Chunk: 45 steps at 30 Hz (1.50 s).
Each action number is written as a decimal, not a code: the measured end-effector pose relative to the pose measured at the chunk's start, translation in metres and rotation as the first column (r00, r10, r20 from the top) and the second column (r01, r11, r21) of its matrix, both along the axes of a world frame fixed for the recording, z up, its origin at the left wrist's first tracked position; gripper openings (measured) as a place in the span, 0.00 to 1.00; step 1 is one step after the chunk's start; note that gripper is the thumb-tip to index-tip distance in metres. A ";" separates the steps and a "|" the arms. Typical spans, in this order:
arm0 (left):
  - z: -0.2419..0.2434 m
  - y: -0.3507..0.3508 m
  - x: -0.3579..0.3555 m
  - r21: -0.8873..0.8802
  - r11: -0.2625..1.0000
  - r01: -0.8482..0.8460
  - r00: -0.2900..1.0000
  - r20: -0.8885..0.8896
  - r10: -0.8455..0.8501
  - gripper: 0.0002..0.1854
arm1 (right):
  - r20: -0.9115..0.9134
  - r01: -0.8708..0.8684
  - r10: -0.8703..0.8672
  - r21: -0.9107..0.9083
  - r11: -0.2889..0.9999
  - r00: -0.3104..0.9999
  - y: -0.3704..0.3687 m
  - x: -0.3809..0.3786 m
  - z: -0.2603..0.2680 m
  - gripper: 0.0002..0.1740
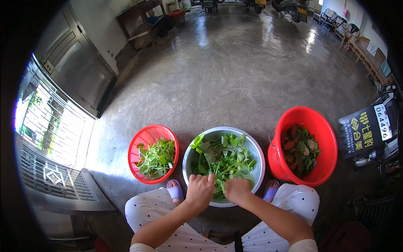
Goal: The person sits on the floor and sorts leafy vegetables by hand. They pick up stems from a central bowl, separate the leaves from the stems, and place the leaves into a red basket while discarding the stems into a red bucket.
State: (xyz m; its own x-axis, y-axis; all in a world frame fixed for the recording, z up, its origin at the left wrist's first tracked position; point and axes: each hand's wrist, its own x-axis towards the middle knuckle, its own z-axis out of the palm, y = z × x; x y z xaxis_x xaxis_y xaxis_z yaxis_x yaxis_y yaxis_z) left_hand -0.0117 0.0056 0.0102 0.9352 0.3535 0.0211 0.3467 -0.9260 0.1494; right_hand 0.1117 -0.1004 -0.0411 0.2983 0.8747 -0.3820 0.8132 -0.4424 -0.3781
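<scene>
A round metal basin [186,163] full of leafy green stems [225,154] stands on the floor between my feet. Over its near edge, my left hand [201,189] has its fingers curled, with greens right beside and under them. My right hand [237,189], slightly blurred, is curled close to it on the right, at the leaves. What either hand grips is hidden by the fingers. To the left, a red plastic colander [134,151] holds picked greens [157,157]. At the right, a tilted-looking red plastic bucket [327,151] contains darker, partly reddish leaves [300,151].
Purple slippers [175,189] and my knees flank the basin. A vehicle's mudflap [359,132] bearing writing is beyond the bucket. An open metal door [82,66] stands left, a wooden table [141,15] at the back left, and a bamboo bench [366,60] at the far right.
</scene>
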 end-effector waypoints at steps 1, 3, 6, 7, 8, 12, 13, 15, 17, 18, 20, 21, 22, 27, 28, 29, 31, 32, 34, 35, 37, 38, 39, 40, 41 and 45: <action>0.003 0.003 0.000 0.035 0.999 -0.008 1.000 0.023 0.008 0.11 | 0.063 -0.003 0.008 -0.084 0.996 0.998 -0.003 0.004 -0.005 0.14; 0.010 0.015 -0.003 0.043 0.998 -0.037 0.998 0.047 0.035 0.11 | -0.017 -0.143 0.142 -0.159 0.977 0.990 -0.008 0.008 -0.016 0.11; 0.017 0.029 -0.009 0.078 0.997 -0.020 0.992 0.127 0.010 0.10 | -0.230 -0.348 0.294 -0.253 0.903 0.928 -0.011 0.018 -0.025 0.14; 0.019 0.032 -0.011 0.080 0.996 -0.039 0.989 0.148 0.027 0.10 | -0.210 -0.233 0.186 -0.224 0.946 0.960 -0.015 0.028 -0.024 0.15; 0.020 0.034 -0.012 0.081 0.995 -0.056 0.985 0.167 0.042 0.09 | -0.182 -0.125 0.091 -0.180 0.976 0.979 -0.020 0.038 -0.021 0.16; 0.023 0.041 -0.020 0.094 0.993 -0.075 0.976 0.211 0.054 0.09 | 0.097 0.251 -0.271 0.180 0.951 0.958 -0.023 0.068 0.006 0.16; 0.024 0.042 -0.022 0.100 0.992 -0.083 0.972 0.226 0.058 0.09 | 0.116 0.311 -0.359 0.303 0.901 0.926 -0.020 0.071 0.014 0.14; 0.025 0.042 -0.025 0.099 0.992 -0.078 0.972 0.228 0.054 0.09 | 0.108 0.218 -0.318 0.525 0.823 0.942 -0.015 0.071 0.030 0.11; 0.025 0.041 -0.027 0.091 0.993 -0.072 0.971 0.232 0.050 0.09 | 0.121 0.080 -0.220 0.683 0.726 0.968 -0.013 0.063 0.042 0.09; 0.025 0.041 -0.027 0.095 0.994 -0.062 0.973 0.227 0.039 0.09 | 0.140 -0.006 -0.143 0.736 0.677 0.980 -0.012 0.059 0.046 0.08; 0.026 0.039 -0.028 0.106 0.993 -0.040 0.976 0.216 0.017 0.09 | 0.183 -0.122 -0.050 0.809 0.575 0.982 -0.008 0.049 0.049 0.06; 0.026 0.038 -0.027 0.103 0.994 -0.025 0.974 0.225 0.001 0.09 | 0.205 -0.141 -0.040 0.790 0.596 0.978 -0.007 0.046 0.049 0.06; 0.025 0.037 -0.027 0.099 0.995 -0.009 0.972 0.235 -0.015 0.09 | 0.224 -0.158 -0.029 0.767 0.622 0.974 -0.007 0.044 0.048 0.05; 0.026 0.034 -0.023 0.081 0.996 0.040 0.973 0.225 -0.058 0.12 | 0.286 -0.227 0.054 0.617 0.754 0.957 -0.006 0.045 0.042 0.06; 0.026 0.034 -0.023 0.069 0.997 0.037 0.972 0.229 -0.052 0.12 | 0.273 -0.231 0.058 0.662 0.713 0.960 -0.006 0.045 0.041 0.05; 0.025 0.033 -0.022 0.058 0.998 0.032 0.974 0.224 -0.044 0.12 | 0.264 -0.230 0.057 0.689 0.688 0.963 -0.005 0.045 0.040 0.05; 0.025 0.033 -0.021 0.033 0.999 0.030 0.971 0.237 -0.037 0.13 | 0.262 -0.235 0.061 0.710 0.664 0.963 -0.006 0.044 0.039 0.06; 0.025 0.033 -0.021 0.021 0.999 0.029 0.970 0.239 -0.033 0.13 | 0.270 -0.243 0.065 0.705 0.666 0.961 -0.006 0.044 0.038 0.07; 0.024 0.033 -0.019 0.026 0.999 0.029 0.963 0.268 -0.035 0.10 | 0.300 -0.264 0.063 0.699 0.665 0.952 -0.006 0.044 0.036 0.07; 0.023 0.032 -0.019 0.026 0.999 0.024 0.961 0.274 -0.031 0.09 | 0.322 -0.277 0.056 0.696 0.662 0.945 -0.006 0.044 0.035 0.08; 0.022 0.032 -0.019 0.027 0.999 0.029 0.962 0.272 -0.035 0.09 | 0.340 -0.278 0.041 0.687 0.671 0.940 -0.006 0.045 0.033 0.07; 0.022 0.032 -0.020 0.026 0.999 0.029 0.963 0.267 -0.035 0.09 | 0.335 -0.267 0.034 0.681 0.682 0.942 -0.006 0.046 0.032 0.07; 0.021 0.032 -0.020 0.015 1.000 0.025 0.965 0.261 -0.028 0.09 | 0.328 -0.254 0.028 0.672 0.696 0.944 -0.006 0.045 0.031 0.07; 0.021 0.033 -0.020 0.004 1.000 0.021 0.967 0.256 -0.022 0.09 | 0.334 -0.254 0.027 0.659 0.708 0.942 -0.006 0.045 0.031 0.06; 0.020 0.032 -0.020 -0.009 1.000 0.013 0.969 0.247 -0.011 0.10 | 0.338 -0.254 0.029 0.644 0.721 0.941 -0.005 0.043 0.031 0.06; 0.015 0.026 -0.017 -0.041 0.996 0.079 0.970 0.235 -0.067 0.13 | 0.231 -0.060 -0.084 0.552 0.832 0.969 -0.004 0.034 0.031 0.04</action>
